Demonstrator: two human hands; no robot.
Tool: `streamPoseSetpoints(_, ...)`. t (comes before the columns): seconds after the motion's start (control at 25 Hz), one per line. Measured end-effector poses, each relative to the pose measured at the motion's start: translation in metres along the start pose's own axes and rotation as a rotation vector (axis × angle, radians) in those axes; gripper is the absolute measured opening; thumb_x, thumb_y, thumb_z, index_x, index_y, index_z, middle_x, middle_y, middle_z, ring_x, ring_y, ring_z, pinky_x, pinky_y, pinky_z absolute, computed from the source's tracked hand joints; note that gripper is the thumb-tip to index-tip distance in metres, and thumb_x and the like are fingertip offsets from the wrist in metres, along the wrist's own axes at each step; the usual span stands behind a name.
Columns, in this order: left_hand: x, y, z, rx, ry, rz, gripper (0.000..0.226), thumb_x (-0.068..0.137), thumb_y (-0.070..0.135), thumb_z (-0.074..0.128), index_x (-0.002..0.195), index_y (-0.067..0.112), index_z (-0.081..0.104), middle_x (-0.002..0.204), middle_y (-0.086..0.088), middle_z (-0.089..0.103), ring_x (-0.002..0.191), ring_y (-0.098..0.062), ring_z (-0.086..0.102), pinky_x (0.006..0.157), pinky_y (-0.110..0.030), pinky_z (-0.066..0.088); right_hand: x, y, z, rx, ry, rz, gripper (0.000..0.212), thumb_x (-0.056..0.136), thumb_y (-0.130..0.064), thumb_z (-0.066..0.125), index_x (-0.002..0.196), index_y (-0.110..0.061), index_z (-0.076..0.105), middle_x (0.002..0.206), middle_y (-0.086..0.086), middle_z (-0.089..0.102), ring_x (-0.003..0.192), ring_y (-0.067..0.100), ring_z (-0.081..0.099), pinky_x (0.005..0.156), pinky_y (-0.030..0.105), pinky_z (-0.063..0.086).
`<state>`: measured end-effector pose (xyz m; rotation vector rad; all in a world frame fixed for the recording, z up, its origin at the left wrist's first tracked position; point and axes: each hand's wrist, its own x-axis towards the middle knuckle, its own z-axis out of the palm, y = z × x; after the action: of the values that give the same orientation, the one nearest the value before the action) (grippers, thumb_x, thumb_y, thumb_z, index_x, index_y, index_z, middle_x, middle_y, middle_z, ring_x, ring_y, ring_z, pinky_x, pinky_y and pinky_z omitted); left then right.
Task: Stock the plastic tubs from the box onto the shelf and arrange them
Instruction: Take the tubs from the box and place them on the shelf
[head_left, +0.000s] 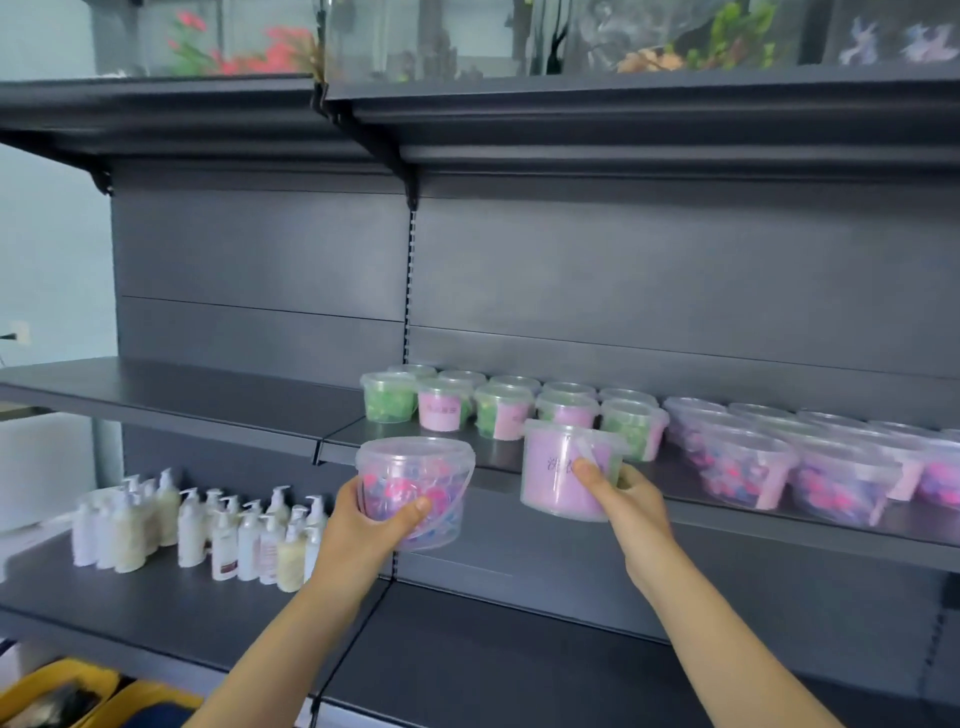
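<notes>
You are holding two clear tubs upright just off the front edge of the middle shelf (491, 460). The pod-filled tub (415, 467) is in your left hand (371, 522) and the lilac-labelled tub (558, 478) is in your right hand (626, 501), with fingers (592, 478) curling round each wall. You are probably lining them up in front of the green tubs (498, 413) by the shelf's left end. Pump bottles (223, 530) are standing on the shelf below.

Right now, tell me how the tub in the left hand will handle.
The clear tub probably flexes a little: thin see-through plastic. Likely light, since the left hand carries it alone. Its loose pink and blue pods may shift if tilted.
</notes>
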<state>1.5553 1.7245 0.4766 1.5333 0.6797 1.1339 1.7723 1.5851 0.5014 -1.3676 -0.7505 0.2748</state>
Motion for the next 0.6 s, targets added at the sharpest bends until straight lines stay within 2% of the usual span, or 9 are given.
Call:
streamPoseSetpoints(0.12, 0.05, -0.019, -0.041, 0.019, 0.016, 0.027, 0.052, 0.076, 0.024, 0.075, 0.117, 0.02, 0.043, 0.105, 0.006, 0.058, 0.088, 0.001, 0.055, 0.065, -0.014, 0.042, 0.019, 0.012, 0.064, 0.008, -0.012, -0.002, 0.03, 0.079, -0.032, 0.072, 0.104, -0.019, 0.062, 0.097, -0.011, 0.066, 0.086, -0.002, 0.058, 0.067, 0.016, 0.04)
streamPoseSetpoints(0.2, 0.087, -0.028, -0.069, 0.016, -0.002, 0.028, 0.054, 0.076, 0.024, 0.075, 0.12, 0.017, 0.043, 0.102, 0.008, 0.057, 0.087, 0.001, 0.055, 0.064, -0.013, 0.041, 0.034, 0.023, 0.108, -0.005, 0.009, 0.006, 0.033, 0.078, -0.035, 0.072, 0.106, -0.019, 0.062, 0.099, -0.011, 0.065, 0.089, -0.001, 0.058, 0.068, 0.015, 0.04)
streamPoseSetpoints(0.24, 0.104, -0.031, -0.083, 0.021, -0.012, 0.025, 0.056, 0.076, 0.023, 0.075, 0.121, 0.016, 0.043, 0.102, 0.007, 0.056, 0.086, 0.002, 0.054, 0.062, -0.013, 0.041, 0.042, 0.029, 0.129, -0.017, 0.027, 0.017, 0.043, 0.075, -0.041, 0.073, 0.109, -0.018, 0.061, 0.102, -0.01, 0.065, 0.095, 0.003, 0.059, 0.071, 0.017, 0.042)
streamPoseSetpoints(0.32, 0.137, -0.033, -0.106, 0.019, -0.029, 0.025, 0.057, 0.076, 0.022, 0.075, 0.122, 0.017, 0.042, 0.105, 0.005, 0.056, 0.086, 0.001, 0.055, 0.061, -0.013, 0.041, 0.062, 0.036, 0.169, -0.071, 0.06, 0.029, 0.083, 0.056, -0.063, 0.075, 0.123, -0.017, 0.056, 0.118, -0.005, 0.063, 0.111, 0.014, 0.058, 0.088, 0.027, 0.047)
streamPoseSetpoints(0.4, 0.17, -0.037, -0.128, 0.009, -0.043, 0.036, 0.056, 0.076, 0.022, 0.075, 0.121, 0.02, 0.042, 0.104, 0.008, 0.056, 0.089, -0.004, 0.057, 0.062, -0.014, 0.042, 0.081, 0.036, 0.21, -0.134, 0.074, 0.04, 0.111, 0.041, -0.075, 0.072, 0.134, -0.019, 0.047, 0.136, -0.002, 0.052, 0.124, 0.019, 0.05, 0.104, 0.039, 0.042)
streamPoseSetpoints(0.48, 0.197, -0.043, -0.143, -0.007, -0.057, 0.028, 0.057, 0.076, 0.022, 0.076, 0.121, 0.02, 0.041, 0.103, 0.009, 0.055, 0.093, -0.01, 0.057, 0.064, -0.015, 0.043, 0.102, 0.037, 0.244, -0.163, 0.087, 0.037, 0.108, 0.049, -0.068, 0.075, 0.138, -0.016, 0.043, 0.141, 0.0, 0.047, 0.127, 0.02, 0.047, 0.107, 0.039, 0.039)
streamPoseSetpoints(0.6, 0.228, -0.055, -0.158, -0.02, -0.076, 0.018, 0.061, 0.075, 0.02, 0.076, 0.124, 0.017, 0.04, 0.108, 0.004, 0.055, 0.093, -0.01, 0.057, 0.065, -0.015, 0.043, 0.135, 0.044, 0.288, -0.19, 0.09, 0.035, 0.097, 0.059, -0.056, 0.078, 0.139, -0.014, 0.042, 0.138, -0.002, 0.049, 0.125, 0.019, 0.049, 0.105, 0.035, 0.04)
